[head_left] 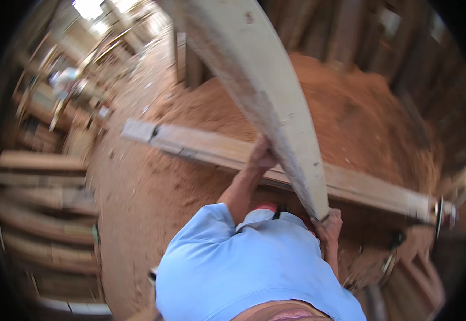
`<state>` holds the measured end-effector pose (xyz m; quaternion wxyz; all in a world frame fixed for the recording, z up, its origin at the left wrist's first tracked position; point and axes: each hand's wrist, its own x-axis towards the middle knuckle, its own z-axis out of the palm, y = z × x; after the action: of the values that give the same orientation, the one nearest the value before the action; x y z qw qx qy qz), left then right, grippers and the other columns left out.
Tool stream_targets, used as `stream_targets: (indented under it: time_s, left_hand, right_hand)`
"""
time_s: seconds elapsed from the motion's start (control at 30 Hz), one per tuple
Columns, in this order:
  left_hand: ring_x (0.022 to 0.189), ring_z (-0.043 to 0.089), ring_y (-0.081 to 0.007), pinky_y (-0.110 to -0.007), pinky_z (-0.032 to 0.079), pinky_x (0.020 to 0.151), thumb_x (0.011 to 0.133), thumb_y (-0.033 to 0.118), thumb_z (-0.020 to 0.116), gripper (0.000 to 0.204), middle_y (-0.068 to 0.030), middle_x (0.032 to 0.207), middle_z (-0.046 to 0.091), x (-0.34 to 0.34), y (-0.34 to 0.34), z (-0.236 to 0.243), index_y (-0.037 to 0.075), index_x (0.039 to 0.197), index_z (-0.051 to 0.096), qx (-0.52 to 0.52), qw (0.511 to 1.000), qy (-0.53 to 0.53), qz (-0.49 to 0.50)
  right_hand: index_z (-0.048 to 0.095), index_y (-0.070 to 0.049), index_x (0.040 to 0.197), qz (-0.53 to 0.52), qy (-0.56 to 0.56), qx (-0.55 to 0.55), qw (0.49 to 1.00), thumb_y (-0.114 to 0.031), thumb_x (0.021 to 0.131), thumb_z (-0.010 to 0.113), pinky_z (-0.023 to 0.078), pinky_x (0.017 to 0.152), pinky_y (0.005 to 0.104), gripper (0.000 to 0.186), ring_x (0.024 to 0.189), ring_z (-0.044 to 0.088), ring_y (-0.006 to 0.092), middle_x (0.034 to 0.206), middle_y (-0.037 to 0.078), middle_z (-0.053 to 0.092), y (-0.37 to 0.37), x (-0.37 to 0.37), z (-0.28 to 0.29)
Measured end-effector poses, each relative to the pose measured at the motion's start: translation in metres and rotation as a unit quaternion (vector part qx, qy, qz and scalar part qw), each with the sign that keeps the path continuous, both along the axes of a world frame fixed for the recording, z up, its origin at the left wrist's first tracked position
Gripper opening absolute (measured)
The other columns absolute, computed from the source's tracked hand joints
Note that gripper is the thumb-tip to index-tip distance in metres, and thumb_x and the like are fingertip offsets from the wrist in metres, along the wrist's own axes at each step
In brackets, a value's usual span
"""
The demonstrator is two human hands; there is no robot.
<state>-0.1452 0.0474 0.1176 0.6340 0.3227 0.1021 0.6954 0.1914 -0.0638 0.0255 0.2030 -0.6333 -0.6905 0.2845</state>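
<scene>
A long, thick wooden plank with a pale face and a rough, darker left edge slants up and away from me, past the top of the view. My left hand grips its left edge partway along, and the fingers are partly hidden by the wood. At its near end, close to my body, my right hand is closed on the right corner. Beneath the plank, a long timber beam lies crosswise, with dark notches near its left end. Motion blurs the picture somewhat.
A large mound of reddish-brown sawdust rises behind the beam. Stacked timbers line the left side. Upright boards lean at the back right. A metal fitting shows at the beam's right end. A dirt path runs along the left.
</scene>
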Motion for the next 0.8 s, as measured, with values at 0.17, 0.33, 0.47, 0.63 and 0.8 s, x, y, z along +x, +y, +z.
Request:
stream_targets:
  time_s: [0.17, 0.33, 0.47, 0.63, 0.8]
  left_hand:
    - [0.117, 0.062, -0.0346, -0.053, 0.053, 0.102, 0.085, 0.05, 0.076, 0.064, -0.0167, 0.124, 0.062, 0.063, 0.039, 0.051, 0.009, 0.128, 0.054, 0.08, 0.977, 0.024, -0.198]
    - [0.112, 0.064, -0.0383, -0.051, 0.055, 0.097, 0.08, 0.058, 0.079, 0.068, -0.0199, 0.113, 0.063, 0.172, 0.032, 0.118, 0.009, 0.122, 0.055, 0.243, 0.909, 0.023, -0.338]
    - [0.124, 0.056, -0.0309, -0.049, 0.05, 0.104, 0.082, 0.063, 0.076, 0.086, -0.0135, 0.13, 0.058, 0.238, -0.027, 0.147, 0.009, 0.142, 0.048, 0.193, 0.904, 0.013, -0.38]
    - [0.134, 0.049, -0.0255, -0.047, 0.044, 0.112, 0.075, 0.078, 0.071, 0.104, -0.0071, 0.144, 0.051, 0.291, -0.09, 0.158, 0.011, 0.15, 0.041, 0.168, 0.913, 0.161, -0.335]
    - [0.089, 0.054, -0.0188, -0.037, 0.046, 0.077, 0.085, 0.076, 0.062, 0.076, -0.0059, 0.102, 0.058, 0.334, -0.154, 0.163, 0.005, 0.112, 0.053, 0.299, 0.871, 0.216, -0.324]
  right_hand:
    - [0.065, -0.004, 0.117, -0.135, -0.014, 0.102, 0.985, -0.025, 0.061, 0.093, 0.051, 0.095, 0.0469, 0.066, 0.108, 0.061, 0.0368, 0.112, 0.017, 0.063, -0.043, 0.024, 0.005]
    - [0.056, -0.002, 0.133, -0.261, -0.031, 0.07, 0.962, -0.04, 0.072, 0.089, 0.046, 0.103, 0.0489, 0.079, 0.117, 0.057, 0.0402, 0.126, 0.021, 0.057, -0.12, 0.048, 0.034]
    - [0.044, 0.001, 0.146, -0.278, 0.066, 0.199, 0.937, -0.051, 0.084, 0.079, 0.039, 0.113, 0.0476, 0.089, 0.132, 0.048, 0.0428, 0.139, 0.028, 0.05, -0.184, 0.07, 0.142]
    - [0.041, 0.002, 0.15, -0.309, -0.009, 0.396, 0.865, -0.051, 0.086, 0.077, 0.045, 0.105, 0.0436, 0.091, 0.123, 0.056, 0.0332, 0.141, 0.019, 0.051, -0.235, 0.073, 0.268]
    - [0.04, 0.004, 0.149, -0.296, -0.004, 0.48, 0.826, -0.048, 0.086, 0.079, 0.045, 0.106, 0.043, 0.091, 0.126, 0.054, 0.0291, 0.141, 0.019, 0.052, -0.256, 0.068, 0.331]
